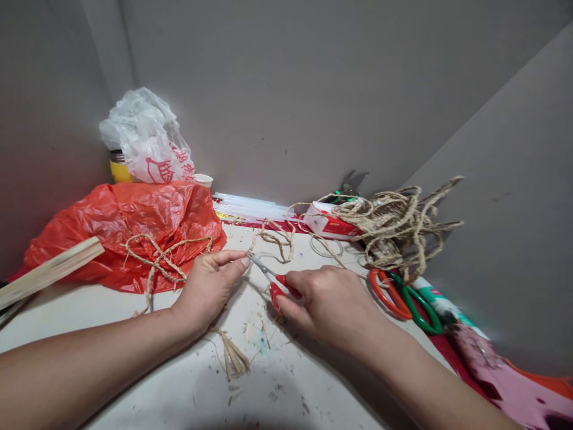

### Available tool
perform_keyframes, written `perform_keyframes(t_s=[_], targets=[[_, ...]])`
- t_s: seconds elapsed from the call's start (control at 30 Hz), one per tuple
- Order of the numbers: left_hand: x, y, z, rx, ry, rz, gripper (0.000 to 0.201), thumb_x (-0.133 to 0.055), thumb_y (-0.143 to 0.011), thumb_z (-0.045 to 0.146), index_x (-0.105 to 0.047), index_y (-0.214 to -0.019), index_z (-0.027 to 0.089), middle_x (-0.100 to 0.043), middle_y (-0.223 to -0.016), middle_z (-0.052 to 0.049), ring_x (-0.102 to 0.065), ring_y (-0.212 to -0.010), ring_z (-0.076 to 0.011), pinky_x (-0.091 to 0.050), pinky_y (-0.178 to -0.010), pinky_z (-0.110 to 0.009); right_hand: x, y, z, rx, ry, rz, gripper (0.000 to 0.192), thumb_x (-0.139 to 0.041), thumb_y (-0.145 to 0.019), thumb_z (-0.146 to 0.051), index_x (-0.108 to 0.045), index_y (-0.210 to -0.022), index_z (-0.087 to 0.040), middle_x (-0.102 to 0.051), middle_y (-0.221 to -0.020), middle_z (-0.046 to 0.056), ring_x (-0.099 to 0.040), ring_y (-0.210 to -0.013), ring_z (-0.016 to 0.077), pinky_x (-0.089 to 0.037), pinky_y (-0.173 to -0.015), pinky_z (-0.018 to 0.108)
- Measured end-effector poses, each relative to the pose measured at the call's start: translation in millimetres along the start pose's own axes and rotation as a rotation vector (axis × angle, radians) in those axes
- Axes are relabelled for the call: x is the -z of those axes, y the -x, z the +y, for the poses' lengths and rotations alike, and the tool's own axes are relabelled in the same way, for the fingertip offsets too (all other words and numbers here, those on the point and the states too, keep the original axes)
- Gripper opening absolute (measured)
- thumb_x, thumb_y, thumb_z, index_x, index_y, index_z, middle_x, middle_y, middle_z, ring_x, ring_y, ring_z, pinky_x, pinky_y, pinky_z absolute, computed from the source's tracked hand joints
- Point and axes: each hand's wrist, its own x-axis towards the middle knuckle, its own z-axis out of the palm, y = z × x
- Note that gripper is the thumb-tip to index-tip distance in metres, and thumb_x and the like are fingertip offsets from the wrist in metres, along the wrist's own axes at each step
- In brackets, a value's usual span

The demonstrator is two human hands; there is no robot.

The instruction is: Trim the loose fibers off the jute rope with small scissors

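My right hand [329,301] grips small red-handled scissors [267,273], with fingers in the handle loops. The scissor blades point left and meet the fingertips of my left hand [212,286]. Thumb and forefinger of that left hand are pinched together on a thin braided straw cord [277,236], right at the blade tips. One stretch of cord lies beyond the fingers on the table, and another loop of cord [157,263] rests over a red plastic bag [134,221] on the left. Below my hands lies a tuft of dry straw [233,357].
Coiled rope [389,227] is heaped at the back right, by orange-handled scissors [388,294], a green handle [421,307] and pruning shears [351,185]. A wooden strip [51,272] juts in from the left. Clear sticks [250,207] and a white bag [147,134] stand along the wall.
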Motion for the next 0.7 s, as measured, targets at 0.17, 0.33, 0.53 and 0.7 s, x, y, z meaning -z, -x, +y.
perform_keyframes(t_s=[0.17,0.33,0.53,0.7], targets=[[0.1,-0.2,-0.1,0.012,-0.043,0.009,0.019,-0.068,-0.071,0.03,-0.069,-0.081,0.015,-0.037,-0.036,0.01,-0.03,-0.033,-0.0041,-0.025,-0.036,-0.017,2.3,-0.7,1.9,-0.008,-0.036,-0.056,0.03,-0.046,-0.082,-0.035,-0.061,-0.06,-0.021,-0.06,-0.052,0.001,-0.044,-0.046,0.0118,-0.016,-0.049,0.027],[0.1,-0.3,2.0,-0.001,-0.043,0.005,0.022,-0.068,-0.071,0.03,-0.069,-0.085,0.013,-0.035,-0.036,0.01,-0.03,-0.034,-0.0042,-0.024,-0.035,-0.017,0.7,-2.1,4.3,-0.031,-0.094,-0.031,0.029,-0.048,-0.08,-0.036,-0.06,-0.058,-0.021,-0.058,-0.049,0.0,-0.042,-0.045,0.0109,-0.017,-0.048,0.026],[2.2,-1.7,-0.6,-0.004,0.008,-0.091,0.026,-0.065,-0.073,0.037,-0.065,-0.086,0.014,-0.037,-0.037,0.009,-0.027,-0.034,-0.0037,-0.019,-0.036,-0.017,-1.4,-4.0,3.1,-0.052,-0.09,-0.03,0.027,-0.05,-0.077,-0.037,-0.059,-0.057,-0.02,-0.057,-0.049,0.0,-0.043,-0.045,0.0115,-0.017,-0.048,0.027],[3.1,-2.3,-1.2,0.042,0.133,-0.207,0.017,-0.054,-0.078,0.027,-0.059,-0.09,0.015,-0.044,-0.044,0.007,-0.026,-0.034,-0.0038,-0.018,-0.037,-0.018,-4.7,-6.0,8.0,-0.081,-0.082,-0.013,0.027,-0.049,-0.079,-0.035,-0.061,-0.059,-0.021,-0.057,-0.05,-0.001,-0.04,-0.044,0.0109,-0.018,-0.048,0.026]])
